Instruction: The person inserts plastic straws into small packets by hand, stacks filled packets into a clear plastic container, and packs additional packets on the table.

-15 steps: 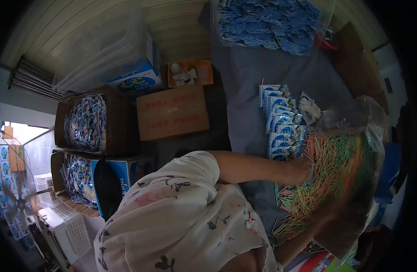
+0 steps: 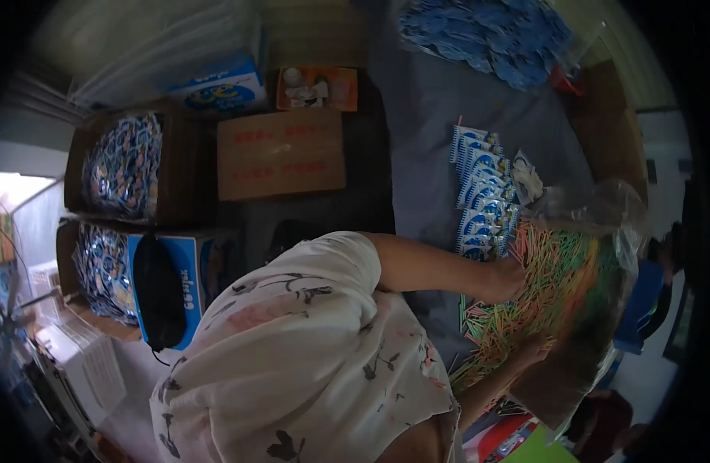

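Note:
My left hand (image 2: 507, 280) is closed at the left edge of a heap of thin coloured sticks (image 2: 555, 266). Whatever its curled fingers hold is hidden. Just beyond that hand, blue and white packets (image 2: 482, 189) lie overlapping in a row on the grey cloth. My right hand (image 2: 534, 349) is low over the near part of the heap, its fingers drawn together among the sticks; what they hold is too small and dim to make out. The sticks are pink, green, orange and yellowish, spilling from a clear plastic bag (image 2: 629, 231).
A pile of blue wrappers (image 2: 486, 38) sits at the far end of the grey cloth (image 2: 424, 154). A crumpled white item (image 2: 528, 181) lies beside the packets. At left are a closed carton (image 2: 281, 154), an orange tray (image 2: 343, 89) and boxes of filled packets (image 2: 123, 166).
The view has shifted, moving the boxes up and left. My right hand, blurred over the sticks before, now shows more clearly at their near side. The packet edge seen by my left hand no longer shows.

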`<state>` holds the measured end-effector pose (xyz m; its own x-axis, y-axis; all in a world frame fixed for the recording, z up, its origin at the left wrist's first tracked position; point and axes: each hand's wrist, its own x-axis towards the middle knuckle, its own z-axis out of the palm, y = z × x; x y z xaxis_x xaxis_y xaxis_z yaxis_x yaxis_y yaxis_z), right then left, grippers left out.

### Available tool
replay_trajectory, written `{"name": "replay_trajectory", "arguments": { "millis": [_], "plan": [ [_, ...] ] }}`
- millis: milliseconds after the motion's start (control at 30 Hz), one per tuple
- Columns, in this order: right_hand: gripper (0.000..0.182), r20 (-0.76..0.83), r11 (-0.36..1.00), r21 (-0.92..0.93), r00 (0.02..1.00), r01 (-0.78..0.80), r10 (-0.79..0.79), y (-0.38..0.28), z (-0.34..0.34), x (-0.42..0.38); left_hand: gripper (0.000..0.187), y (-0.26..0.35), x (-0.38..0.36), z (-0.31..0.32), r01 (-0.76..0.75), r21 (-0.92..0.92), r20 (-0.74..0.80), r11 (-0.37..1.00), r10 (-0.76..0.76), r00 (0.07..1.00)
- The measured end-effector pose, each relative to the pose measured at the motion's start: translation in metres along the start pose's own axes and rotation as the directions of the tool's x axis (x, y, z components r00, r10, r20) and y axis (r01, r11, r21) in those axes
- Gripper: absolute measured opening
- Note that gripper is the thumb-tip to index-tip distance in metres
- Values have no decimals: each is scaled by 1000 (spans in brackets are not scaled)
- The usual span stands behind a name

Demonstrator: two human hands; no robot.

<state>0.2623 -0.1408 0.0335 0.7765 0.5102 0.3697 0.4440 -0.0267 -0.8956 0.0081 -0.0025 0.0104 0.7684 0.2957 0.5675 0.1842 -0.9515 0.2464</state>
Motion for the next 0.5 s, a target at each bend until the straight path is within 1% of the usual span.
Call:
{"name": "replay_trajectory", "arguments": {
  "millis": [33,67,100,133,167,200,233,267,300,333,367,400,433,467,500],
  "plan": [
    [15,6,998,-47,999,-49,49,-2,-1,4,9,-3,4,15,15,-105,-15,994,-16,1000],
    [17,-29,975,-149,986,-166,164,-44,18,-14,12,-4,7,22,21,-211,-34,977,-29,999],
    [19,-85,929,-246,961,-277,264,-88,37,-34,12,-4,9,17,45,-201,-77,979,-61,995],
    [19,-53,937,-261,973,-233,227,-83,35,-26,16,-3,12,12,115,-276,58,954,-103,993],
    [24,-37,960,-196,980,-199,195,-66,23,-13,21,-1,17,6,185,-347,190,919,-125,974],
    [28,-25,977,-127,985,-170,168,-64,19,-4,21,0,19,8,190,-350,150,917,-145,978],
    [28,-7,982,-137,991,-134,134,-78,25,-5,21,1,20,18,152,-236,53,960,-143,988],
    [30,70,943,-318,995,96,-77,-96,30,-19,23,4,25,34,123,-117,-41,986,-128,991],
    [33,174,825,-468,949,316,-264,-111,36,-32,23,3,41,69,124,-121,-74,985,-133,988],
    [33,181,811,-474,940,342,-290,-126,44,-42,22,0,68,114,139,-124,0,983,-140,990],
    [38,133,956,-256,985,144,-113,-138,53,-52,21,0,87,133,153,-129,78,980,-144,986],
    [43,130,997,-16,988,-77,79,-149,56,-57,21,3,70,89,149,-139,55,979,-142,988],
    [43,127,998,-23,990,-61,63,-147,54,-54,21,2,47,50,109,-106,20,988,-107,994],
    [45,213,991,98,974,-94,72,-139,50,-46,21,2,28,16,67,-69,-10,995,-68,998],
    [48,297,966,220,952,-138,68,-140,51,-47,21,1,40,29,54,-67,-18,996,-55,998]
  ]
}}
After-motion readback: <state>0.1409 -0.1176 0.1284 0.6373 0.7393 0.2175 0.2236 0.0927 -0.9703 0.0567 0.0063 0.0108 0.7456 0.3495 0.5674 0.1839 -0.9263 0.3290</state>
